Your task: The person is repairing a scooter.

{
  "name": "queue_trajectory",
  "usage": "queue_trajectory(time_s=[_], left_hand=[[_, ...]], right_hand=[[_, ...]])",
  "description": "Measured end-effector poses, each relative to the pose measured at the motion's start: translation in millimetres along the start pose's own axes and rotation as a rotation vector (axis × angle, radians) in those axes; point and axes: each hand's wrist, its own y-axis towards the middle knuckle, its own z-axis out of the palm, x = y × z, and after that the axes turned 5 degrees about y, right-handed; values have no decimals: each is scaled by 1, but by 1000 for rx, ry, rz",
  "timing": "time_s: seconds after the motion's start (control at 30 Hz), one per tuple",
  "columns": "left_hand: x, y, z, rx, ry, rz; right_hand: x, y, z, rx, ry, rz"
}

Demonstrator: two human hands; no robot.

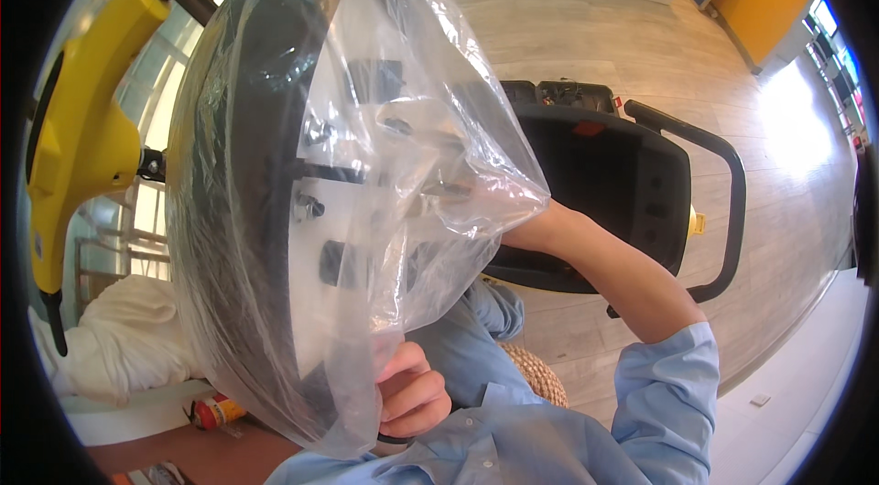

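Observation:
A clear plastic bag point(458, 132) drapes in loose folds over a large part with a dark curved rim point(265, 91) and a whitish face point(316, 320). Bolt-like fittings and dark rectangular patches show through the film; I cannot make out the part's kind. Low in the view, my left hand point(414, 395) is closed with curled fingers on the bag's near edge. My right hand point(458, 185) reaches in from the right and lies behind the film, near the whitish face. Folds and glare blur its fingers, so its grip cannot be made out.
A yellow curved housing point(87, 137) with black ends stands at the left. Beyond my right forearm is a black machine body point(623, 183) with a bent tube handle point(732, 201). White cloth point(133, 325) and a small red cylinder point(215, 411) lie at lower left; a woven seat point(534, 373) shows beside me.

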Motion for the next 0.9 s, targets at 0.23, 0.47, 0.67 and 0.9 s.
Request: queue_trajectory(time_s=[0.23,0.47,0.67,0.9], left_hand=[[-1,-1,-1,10,9,-4],[-1,0,0,8,9,-10],[0,0,1,-5,9,0],[1,0,0,4,10,3]], right_hand=[[2,2,-7,39,6,20],[0,2,-5,38,-8,12],[2,2,-6,60,-17,33],[-8,-1,5,22,34,-24]])
